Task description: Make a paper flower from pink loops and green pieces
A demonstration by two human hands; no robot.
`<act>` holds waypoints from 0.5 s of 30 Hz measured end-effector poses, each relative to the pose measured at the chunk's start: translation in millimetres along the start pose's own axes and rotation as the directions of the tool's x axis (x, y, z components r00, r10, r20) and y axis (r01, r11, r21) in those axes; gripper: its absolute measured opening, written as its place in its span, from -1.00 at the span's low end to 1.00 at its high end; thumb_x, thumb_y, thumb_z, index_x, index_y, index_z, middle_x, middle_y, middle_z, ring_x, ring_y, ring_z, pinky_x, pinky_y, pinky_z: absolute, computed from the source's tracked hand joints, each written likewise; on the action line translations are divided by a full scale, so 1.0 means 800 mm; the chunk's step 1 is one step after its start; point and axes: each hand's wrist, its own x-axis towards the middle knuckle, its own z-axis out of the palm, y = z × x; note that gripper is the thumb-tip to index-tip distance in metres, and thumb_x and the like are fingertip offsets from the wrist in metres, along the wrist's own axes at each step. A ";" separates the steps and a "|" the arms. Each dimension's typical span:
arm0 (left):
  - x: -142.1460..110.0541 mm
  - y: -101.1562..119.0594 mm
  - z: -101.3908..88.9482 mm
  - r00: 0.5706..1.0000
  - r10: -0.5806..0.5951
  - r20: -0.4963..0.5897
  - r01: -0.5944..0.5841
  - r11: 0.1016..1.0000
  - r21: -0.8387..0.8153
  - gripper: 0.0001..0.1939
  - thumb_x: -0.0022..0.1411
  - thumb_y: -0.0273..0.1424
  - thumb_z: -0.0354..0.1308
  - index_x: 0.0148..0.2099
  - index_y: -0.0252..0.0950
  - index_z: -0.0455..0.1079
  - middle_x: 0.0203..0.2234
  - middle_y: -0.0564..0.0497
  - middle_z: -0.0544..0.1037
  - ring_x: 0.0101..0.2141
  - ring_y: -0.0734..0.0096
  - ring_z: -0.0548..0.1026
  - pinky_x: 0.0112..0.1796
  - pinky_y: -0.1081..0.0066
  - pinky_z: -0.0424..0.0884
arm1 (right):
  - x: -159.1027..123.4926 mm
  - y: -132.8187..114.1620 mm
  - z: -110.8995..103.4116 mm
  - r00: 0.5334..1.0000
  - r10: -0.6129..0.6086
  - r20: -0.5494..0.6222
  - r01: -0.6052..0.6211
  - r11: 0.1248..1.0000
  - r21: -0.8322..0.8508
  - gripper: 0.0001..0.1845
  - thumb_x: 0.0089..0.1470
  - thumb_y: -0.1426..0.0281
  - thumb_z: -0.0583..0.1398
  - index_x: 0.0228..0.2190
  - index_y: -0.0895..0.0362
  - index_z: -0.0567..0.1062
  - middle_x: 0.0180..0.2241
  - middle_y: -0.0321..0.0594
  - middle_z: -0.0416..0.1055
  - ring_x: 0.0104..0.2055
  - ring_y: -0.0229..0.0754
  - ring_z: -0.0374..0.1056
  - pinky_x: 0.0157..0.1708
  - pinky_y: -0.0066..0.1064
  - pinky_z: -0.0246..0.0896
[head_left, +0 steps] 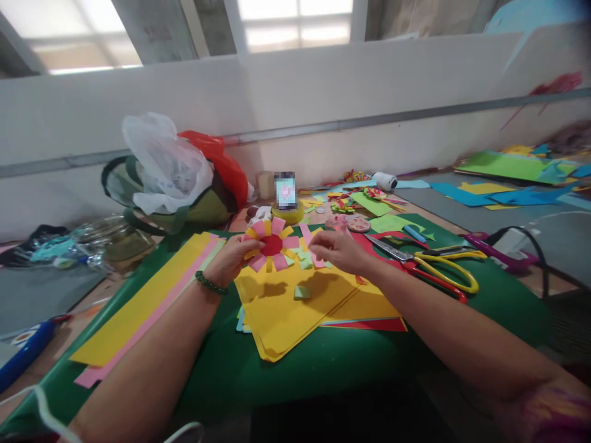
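A paper flower point(271, 245) with a red round centre and pink and yellow petals is held up by my left hand point(240, 251), which pinches its left edge and wears a green bead bracelet point(211, 283). To its right, my right hand point(336, 249) has thumb and fingertips pressed together; whatever they may hold is too small to make out. A pink paper strip point(306, 232) and light green paper pieces point(305, 259) lie beside those fingertips. Below both hands spreads a stack of yellow paper point(286, 326), with a small green folded piece point(301, 293) on it.
Yellow-handled scissors point(455, 280) and red-handled scissors point(434, 280) lie right on the green surface point(258, 387). Long yellow strips point(148, 295) lie left. A phone point(285, 191) stands behind, near a bag point(184, 203). A purple glue gun point(498, 252) is at the far right.
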 end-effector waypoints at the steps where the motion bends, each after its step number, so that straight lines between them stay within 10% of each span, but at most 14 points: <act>1: 0.000 0.000 0.000 1.000 0.002 -0.018 -0.002 1.000 -0.018 -0.67 -0.17 -0.39 0.27 -0.66 -0.26 0.11 -0.77 0.20 0.15 -0.69 0.67 0.10 -0.66 0.54 0.03 | -0.003 -0.001 0.002 0.996 -0.006 0.094 0.010 0.999 -0.043 -0.81 0.09 0.32 0.12 -0.47 0.14 0.45 -0.53 -0.28 0.41 -0.48 -0.26 0.31 -0.46 -0.43 0.17; 15: 0.006 -0.004 0.003 1.000 0.027 -0.014 -0.029 0.989 -0.147 -0.61 -0.27 -0.45 0.34 -0.27 -0.38 0.52 -0.34 -0.05 0.62 -0.31 0.29 0.53 -0.30 0.39 0.41 | -0.023 -0.029 0.030 0.881 0.064 0.469 0.126 0.923 -0.363 -0.68 -0.07 0.26 0.34 -0.25 0.15 0.59 -0.36 -0.18 0.46 -0.42 -0.23 0.30 -0.48 -0.46 0.09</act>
